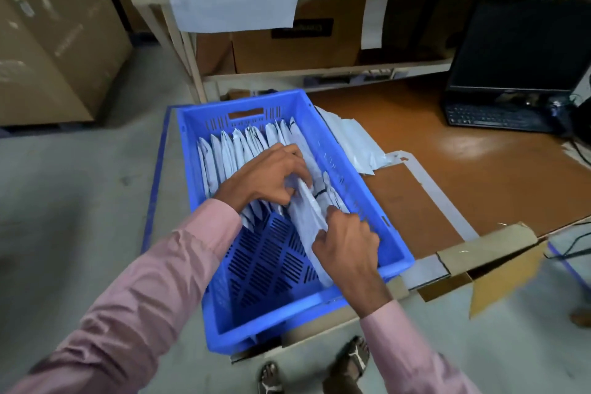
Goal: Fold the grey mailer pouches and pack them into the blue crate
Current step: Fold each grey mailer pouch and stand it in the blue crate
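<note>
Both hands grip one folded pouch (308, 217) inside the crate (395, 253) — left hand (271, 176) pinching its far end, right hand (347, 241) its near end, beside the standing row (236, 147).

Pale grey pouches (243, 150) beyond the fingers (289, 150), blue slotted crate (271, 269), pink sleeves (153, 272), perhaps black-lined pouch edges.

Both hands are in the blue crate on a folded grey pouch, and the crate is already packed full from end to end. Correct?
Not quite. The head view shows both the left hand and right hand gripping a folded pouch in the blue crate, but only the far part holds pouches; the near part shows bare slotted floor.
</note>
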`<control>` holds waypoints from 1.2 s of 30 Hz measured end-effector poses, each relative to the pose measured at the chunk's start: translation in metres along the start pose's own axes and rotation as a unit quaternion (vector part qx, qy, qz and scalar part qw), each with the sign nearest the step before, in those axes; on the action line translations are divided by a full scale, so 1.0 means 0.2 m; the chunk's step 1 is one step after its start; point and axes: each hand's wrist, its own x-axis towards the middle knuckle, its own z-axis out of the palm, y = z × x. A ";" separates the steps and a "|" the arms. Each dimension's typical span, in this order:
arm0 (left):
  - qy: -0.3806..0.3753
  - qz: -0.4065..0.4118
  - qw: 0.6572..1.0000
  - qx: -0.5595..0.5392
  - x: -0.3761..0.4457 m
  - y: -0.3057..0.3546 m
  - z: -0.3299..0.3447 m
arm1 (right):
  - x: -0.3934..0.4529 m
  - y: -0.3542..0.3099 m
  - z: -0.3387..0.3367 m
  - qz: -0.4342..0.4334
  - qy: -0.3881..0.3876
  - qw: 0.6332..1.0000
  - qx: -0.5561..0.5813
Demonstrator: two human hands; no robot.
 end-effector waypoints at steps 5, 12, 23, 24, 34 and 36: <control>0.010 -0.050 0.999 0.016 0.00 -0.11 0.02 | 0.01 -0.01 0.02 0.019 -0.010 1.000 0.014; -0.064 -0.060 0.994 0.059 0.06 -0.10 0.07 | 0.06 -0.01 0.05 0.007 -0.075 0.996 -0.050; -0.133 -0.080 0.987 0.044 0.09 -0.15 0.17 | 0.17 -0.02 0.11 -0.028 -0.114 0.989 -0.090; -0.136 -0.082 0.986 0.047 0.09 -0.15 0.18 | 0.17 -0.02 0.12 -0.025 -0.115 0.989 -0.087; -0.148 -0.076 0.983 0.077 0.12 -0.16 0.21 | 0.19 -0.01 0.13 -0.017 -0.163 0.979 -0.125; -0.154 -0.072 0.984 0.059 0.12 -0.16 0.20 | 0.20 -0.01 0.13 -0.019 -0.164 0.977 -0.135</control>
